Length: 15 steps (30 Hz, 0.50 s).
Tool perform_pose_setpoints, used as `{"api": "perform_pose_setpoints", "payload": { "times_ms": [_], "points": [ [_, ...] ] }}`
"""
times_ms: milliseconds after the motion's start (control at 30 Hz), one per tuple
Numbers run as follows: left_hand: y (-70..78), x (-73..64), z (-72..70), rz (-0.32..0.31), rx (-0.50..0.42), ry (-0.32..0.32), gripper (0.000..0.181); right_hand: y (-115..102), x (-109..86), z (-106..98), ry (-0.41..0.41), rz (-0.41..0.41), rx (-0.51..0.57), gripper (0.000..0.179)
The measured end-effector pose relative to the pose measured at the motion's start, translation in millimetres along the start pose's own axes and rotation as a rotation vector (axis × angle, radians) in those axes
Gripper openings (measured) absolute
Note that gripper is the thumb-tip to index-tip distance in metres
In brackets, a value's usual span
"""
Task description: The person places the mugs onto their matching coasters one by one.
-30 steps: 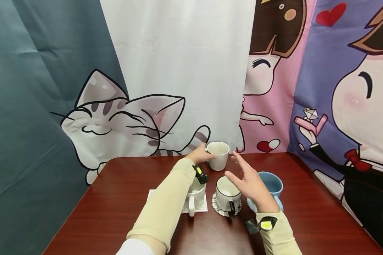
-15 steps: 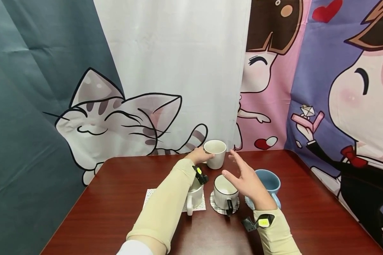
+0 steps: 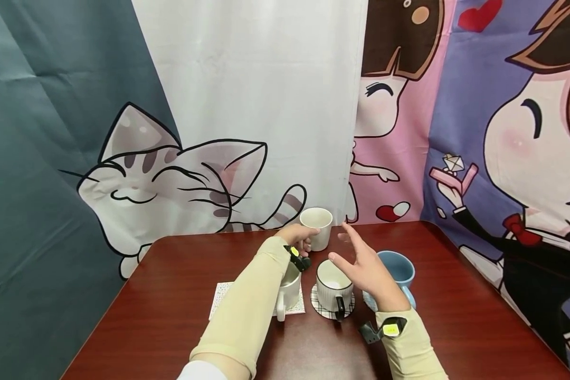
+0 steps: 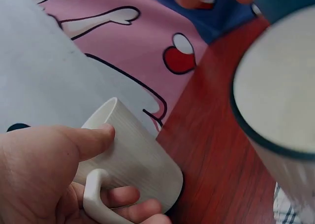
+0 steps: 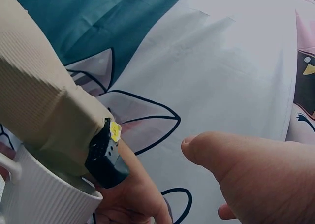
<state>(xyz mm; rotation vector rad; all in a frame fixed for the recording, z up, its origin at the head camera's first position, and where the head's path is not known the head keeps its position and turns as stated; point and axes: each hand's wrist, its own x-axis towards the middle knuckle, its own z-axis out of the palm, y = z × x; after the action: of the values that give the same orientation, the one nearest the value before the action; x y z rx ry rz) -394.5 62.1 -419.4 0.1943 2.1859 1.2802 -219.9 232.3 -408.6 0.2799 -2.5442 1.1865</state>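
Note:
At the back of the table my left hand (image 3: 298,236) holds a plain white mug (image 3: 320,240). In the left wrist view the thumb lies along the side of this mug (image 4: 142,170), and the other fingers curl through its white handle (image 4: 94,197). My right hand (image 3: 371,272) hovers with spread fingers over a ribbed white mug with a black rim and black handle (image 3: 330,296), apart from the held mug. Nothing is between its thumb and fingers. Under my left forearm another white mug (image 3: 292,295) is partly hidden.
The black-rimmed mug stands on a round checked coaster (image 3: 320,310). A patterned square mat (image 3: 221,291) lies beneath the left white mug. To the right, a blue mug (image 3: 399,266) stands on a light blue coaster (image 3: 370,302). A printed curtain (image 3: 266,79) hangs behind the table.
The left fingers have curled further in at the handle of the back mug. The right hand keeps its place over the black-rimmed mug. The head view has shifted slightly.

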Motion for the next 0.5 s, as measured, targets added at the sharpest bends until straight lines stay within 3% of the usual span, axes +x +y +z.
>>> {"api": "perform_pose_setpoints", "payload": {
  "times_ms": [267, 367, 400, 500],
  "points": [
    [-0.4, 11.0, -1.2, -0.096, -0.287, -0.093, 0.028, 1, 0.9, 1, -0.009, 0.004, 0.034, 0.084],
    [-1.4, 19.4, -1.6, -0.119, -0.328, -0.094, 0.025, 2, 0.6, 1, -0.001, -0.004, 0.027, 0.083],
    [-3.4, 24.6, -3.5, -0.117, -0.356, -0.130, 0.024, 2, 0.3, 1, 0.000, -0.005, 0.027, 0.083],
    [-3.7, 29.6, -5.5, -0.121, -0.403, -0.149, 0.024, 3, 1.2, 0, -0.001, 0.000, 0.028, 0.083]
  ]
}}
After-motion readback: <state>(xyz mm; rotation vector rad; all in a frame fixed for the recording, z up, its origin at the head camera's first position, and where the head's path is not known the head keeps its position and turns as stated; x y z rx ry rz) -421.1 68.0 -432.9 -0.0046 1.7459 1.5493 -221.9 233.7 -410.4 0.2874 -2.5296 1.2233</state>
